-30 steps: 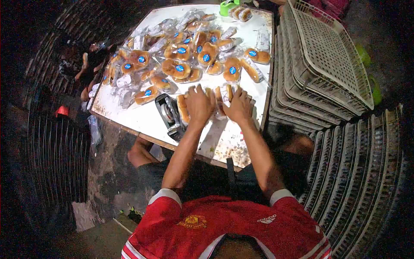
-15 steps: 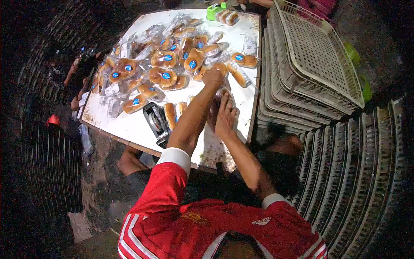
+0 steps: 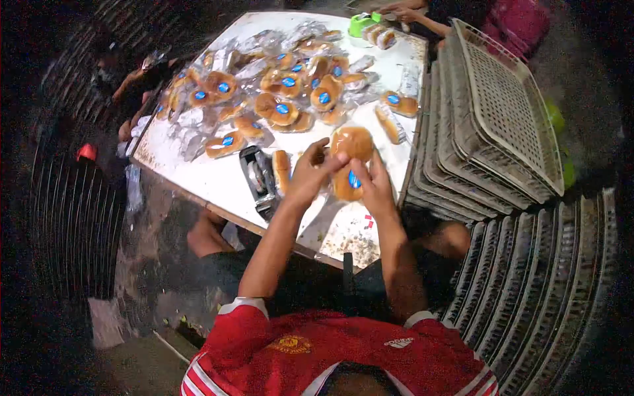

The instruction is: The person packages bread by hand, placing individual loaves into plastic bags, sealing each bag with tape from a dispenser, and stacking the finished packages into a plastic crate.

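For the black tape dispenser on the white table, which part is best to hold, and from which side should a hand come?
Probably grip the black tape dispenser across its two long flat sides, coming from above. It lies lengthwise toward the table's near edge, with bare white table on its left and an unwrapped bun close on its right, so the left side seems freer.

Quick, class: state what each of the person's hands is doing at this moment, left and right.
Left hand: closed on the upper part of a clear bag of buns, held above the table.
Right hand: closed on the same bag, lower down.
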{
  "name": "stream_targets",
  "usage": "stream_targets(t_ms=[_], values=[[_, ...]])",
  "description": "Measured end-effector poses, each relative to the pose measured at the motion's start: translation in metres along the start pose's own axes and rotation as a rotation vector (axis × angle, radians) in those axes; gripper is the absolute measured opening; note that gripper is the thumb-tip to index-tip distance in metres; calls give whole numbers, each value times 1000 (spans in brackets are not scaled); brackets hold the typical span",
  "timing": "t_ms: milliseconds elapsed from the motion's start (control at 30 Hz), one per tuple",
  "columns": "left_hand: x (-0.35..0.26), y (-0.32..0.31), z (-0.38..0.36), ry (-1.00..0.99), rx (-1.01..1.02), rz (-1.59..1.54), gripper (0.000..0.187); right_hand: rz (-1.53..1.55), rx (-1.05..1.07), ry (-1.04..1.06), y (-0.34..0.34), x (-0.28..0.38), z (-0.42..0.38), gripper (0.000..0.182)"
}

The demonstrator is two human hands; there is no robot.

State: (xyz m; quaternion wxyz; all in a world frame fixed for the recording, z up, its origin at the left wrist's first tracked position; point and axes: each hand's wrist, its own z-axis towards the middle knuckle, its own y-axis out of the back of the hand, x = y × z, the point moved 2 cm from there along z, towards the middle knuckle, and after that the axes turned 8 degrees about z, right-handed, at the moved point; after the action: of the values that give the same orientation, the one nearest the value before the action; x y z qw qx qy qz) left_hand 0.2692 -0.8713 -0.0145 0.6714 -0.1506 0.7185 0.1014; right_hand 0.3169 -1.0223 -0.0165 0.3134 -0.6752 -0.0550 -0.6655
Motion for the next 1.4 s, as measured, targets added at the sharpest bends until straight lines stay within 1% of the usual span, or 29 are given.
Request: stream_targets(t_ms=[33, 67, 100, 167, 200, 267, 300, 400, 433, 500, 567, 667, 700, 767, 800, 833, 867, 933, 1033, 1067, 1133, 1167, 1200, 1233, 1267, 1300, 1333, 1367, 1400], values=[[-18, 3, -10, 3, 6, -150, 61, -16, 116, 79, -5, -11, -3, 70], [-28, 15, -19, -129, -120, -111, 39, -164, 168, 121, -16, -25, -10, 71], [-31, 23, -20, -146, -177, -156, 32, -313, 194, 184, -22, -27, -16, 72], [-26, 35, -20, -221, -285, -182, 21, -376, 208, 211, -31, -27, -25, 74], [-28, 38, -26, -237, -358, -92, 21, -407, 215, 224, -37, -25, -30, 74], [-39, 38, -46, -262, -491, 95, 21, -528, 55, 379, -64, -4, -44, 67], [-42, 36, -57, -189, -490, 201, 21, -526, -5, 406, -70, 0, -44, 61], [-31, 31, -69, -285, -409, 101, 21, -245, -65, 175, -74, -19, -47, 55], [-23, 38, -68, -312, -374, 53, 19, -282, -42, 187, -76, -14, -48, 48], [-26, 33, -73, -537, -661, 367, 21, -276, 54, 95, -68, -12, -42, 45], [-22, 32, -86, -699, -873, 799, 32, -135, -34, -30, -62, -29, -41, 32], [-15, 22, -104, -632, -345, 507, 34, 409, -68, -58, -81, -6, -41, 22], [-22, 27, -107, -581, -287, 468, 29, 390, 27, -55, -79, 1, -40, 18], [-18, 42, -106, -410, -210, 428, 25, -81, -5, 192, -69, 3, -39, 19], [-16, 45, -108, -319, -175, 404, 24, -149, 1, 207, -66, 4, -38, 19], [-16, 45, -108, -289, -195, 337, 20, -218, 7, 224, -63, 4, -36, 18], [-16, 47, -109, -275, -191, 355, 20, -286, 11, 241, -60, 5, -35, 18], [-14, 46, -113, -239, -173, 386, 18, -197, 96, -80, -53, -1, -39, 17], [1, 42, -119, -69, -243, 210, 14, -364, -56, -1, -66, -2, -47, 14], [2, 44, -119, -112, -216, 224, 13, -423, -105, 24, -69, -2, -50, 13], [2, 56, -123, -193, -167, 256, 11, -577, 33, 258, -77, 1, -57, 10], [1, 60, -123, -258, -182, 319, 12, -639, 122, 365, -80, 7, -59, 10], [-2, 60, -125, -187, -213, 187, 14, -699, 214, 473, -85, 12, -60, 10], [-8, 57, -128, -113, -243, 53, 15, -697, 279, 476, -81, 8, -57, 12], [-11, 55, -131, -39, -270, -82, 17, -710, 289, 473, -78, 5, -57, 12], [-9, 63, -134, 66, -150, -101, 20, -724, 299, 474, -76, 3, -57, 11], [1, 71, -134, 82, -114, -73, 21, -737, 311, 474, -77, 1, -57, 11], [18, 78, -131, 97, -80, -44, 23, -796, 254, 494, -84, 0, -62, 14], [17, 79, -130, 109, -46, -16, 24, -766, 204, 376, -90, -4, -67, 16]])
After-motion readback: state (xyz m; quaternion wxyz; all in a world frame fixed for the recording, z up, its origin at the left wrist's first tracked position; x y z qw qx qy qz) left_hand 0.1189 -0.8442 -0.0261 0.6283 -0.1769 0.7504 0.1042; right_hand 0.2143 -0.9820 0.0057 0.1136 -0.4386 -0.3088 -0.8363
